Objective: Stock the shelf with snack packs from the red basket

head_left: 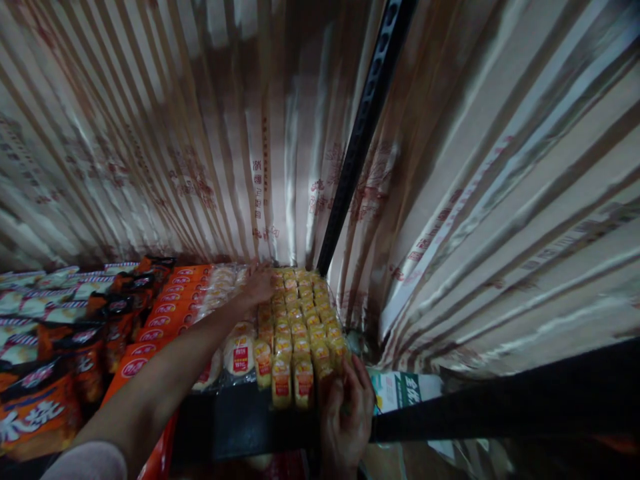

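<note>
Several rows of small yellow wrapped snack packs (301, 343) with red labels stand on a dark shelf. My left hand (257, 285) reaches to the far end, touching the packs between the yellow rows and the clear-wrapped round pastries (239, 353). Its fingers look spread over the packs, though dim and somewhat blurred. At the front right corner, my right hand (349, 410) has its thumb and fingers curved around the nearest yellow pack of the outer row. That pack is partly hidden by the hand.
Left of the pastries stand red-orange packets (173, 308), orange-and-black snack bags (43, 407) and white packs (65, 312). Pleated printed plastic sheeting (280, 133) hangs behind. A black perforated post (357, 147) rises at the back corner; a black shelf beam (500, 393) runs right.
</note>
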The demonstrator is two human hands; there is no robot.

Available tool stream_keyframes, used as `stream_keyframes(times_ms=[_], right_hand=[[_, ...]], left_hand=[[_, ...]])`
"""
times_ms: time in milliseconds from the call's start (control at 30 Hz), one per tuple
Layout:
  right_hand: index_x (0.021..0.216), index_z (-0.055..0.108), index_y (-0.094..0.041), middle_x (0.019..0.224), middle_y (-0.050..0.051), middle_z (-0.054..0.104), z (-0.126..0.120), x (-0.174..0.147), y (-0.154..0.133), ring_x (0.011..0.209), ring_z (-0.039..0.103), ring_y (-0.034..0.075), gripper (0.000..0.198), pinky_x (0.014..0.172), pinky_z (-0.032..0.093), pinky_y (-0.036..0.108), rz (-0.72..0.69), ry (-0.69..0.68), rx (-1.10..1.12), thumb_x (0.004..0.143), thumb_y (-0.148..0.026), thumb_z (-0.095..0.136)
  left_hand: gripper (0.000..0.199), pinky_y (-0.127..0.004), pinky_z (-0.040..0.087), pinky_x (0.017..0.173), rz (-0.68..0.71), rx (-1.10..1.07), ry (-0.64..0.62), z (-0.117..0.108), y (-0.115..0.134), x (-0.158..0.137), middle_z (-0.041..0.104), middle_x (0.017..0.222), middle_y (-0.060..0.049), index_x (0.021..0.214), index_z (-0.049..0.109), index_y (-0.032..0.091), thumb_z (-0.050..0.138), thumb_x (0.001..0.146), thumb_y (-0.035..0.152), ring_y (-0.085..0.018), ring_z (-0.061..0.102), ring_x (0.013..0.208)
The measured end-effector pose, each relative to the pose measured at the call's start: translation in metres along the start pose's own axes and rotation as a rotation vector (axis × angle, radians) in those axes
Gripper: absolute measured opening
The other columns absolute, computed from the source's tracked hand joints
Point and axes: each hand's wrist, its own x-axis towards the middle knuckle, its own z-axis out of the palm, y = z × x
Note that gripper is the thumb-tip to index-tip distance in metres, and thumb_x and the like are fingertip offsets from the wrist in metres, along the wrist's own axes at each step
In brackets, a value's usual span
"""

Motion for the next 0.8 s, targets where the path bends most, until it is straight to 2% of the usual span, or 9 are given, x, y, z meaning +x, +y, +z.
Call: stream_keyframes(times_ms=[133, 267, 467, 667, 800], right_hand=[[0.113, 0.055, -0.013, 0.122, 0.017, 0.051, 0.0010, 0.0003, -0.0009, 0.115, 0.047, 0.027, 0.031, 0.091, 0.041, 0.049, -0.003, 0.001, -0.007, 0.090, -0.029, 0.041], [0.114, 0.055, -0.014, 0.122, 0.017, 0.051, 0.0018, 0.0010, -0.0013, 0.115, 0.047, 0.027, 0.030, 0.091, 0.041, 0.048, -0.008, 0.003, 0.001, 0.090, -0.028, 0.041], [0.114, 0.054, -0.013, 0.121, 0.017, 0.051, 0.0001, 0.0023, -0.0016, 0.115, 0.047, 0.027, 0.030, 0.091, 0.041, 0.048, -0.031, 0.007, 0.006, 0.090, -0.025, 0.041], [0.114, 0.055, -0.014, 0.121, 0.017, 0.051, 0.0014, 0.0033, -0.0014, 0.116, 0.047, 0.027, 0.030, 0.092, 0.041, 0.047, -0.027, 0.009, -0.009, 0.090, -0.027, 0.040], [0.114, 0.054, -0.015, 0.121, 0.016, 0.051, 0.0011, 0.0035, -0.0012, 0.116, 0.047, 0.026, 0.030, 0.092, 0.041, 0.047, -0.033, -0.005, 0.005, 0.090, -0.026, 0.041]], left_hand=[[0.022, -0.052, 0.023, 0.105, -0.003, 0.026, 0.018, -0.0050, 0.0001, -0.0014, 0.055, 0.126, -0.008, 0.083, 0.069, 0.021, 0.049, 0.076, 0.016, -0.031, 0.035, 0.127], [0.019, -0.046, 0.020, 0.109, 0.037, -0.019, 0.040, -0.0029, 0.0006, 0.0018, 0.064, 0.109, -0.008, 0.073, 0.067, 0.019, 0.049, 0.074, 0.013, -0.025, 0.047, 0.116], [0.019, -0.041, 0.022, 0.109, 0.060, -0.065, 0.075, 0.0028, -0.0026, 0.0028, 0.067, 0.087, -0.003, 0.073, 0.063, 0.020, 0.047, 0.074, 0.011, -0.018, 0.056, 0.096], [0.016, -0.039, 0.029, 0.102, 0.083, -0.075, 0.090, 0.0017, -0.0063, -0.0033, 0.066, 0.091, -0.004, 0.073, 0.063, 0.020, 0.049, 0.076, 0.013, -0.022, 0.045, 0.113], [0.017, -0.040, 0.026, 0.103, 0.089, -0.090, 0.078, 0.0016, -0.0077, -0.0054, 0.066, 0.090, -0.001, 0.073, 0.062, 0.022, 0.048, 0.077, 0.013, -0.020, 0.047, 0.109]])
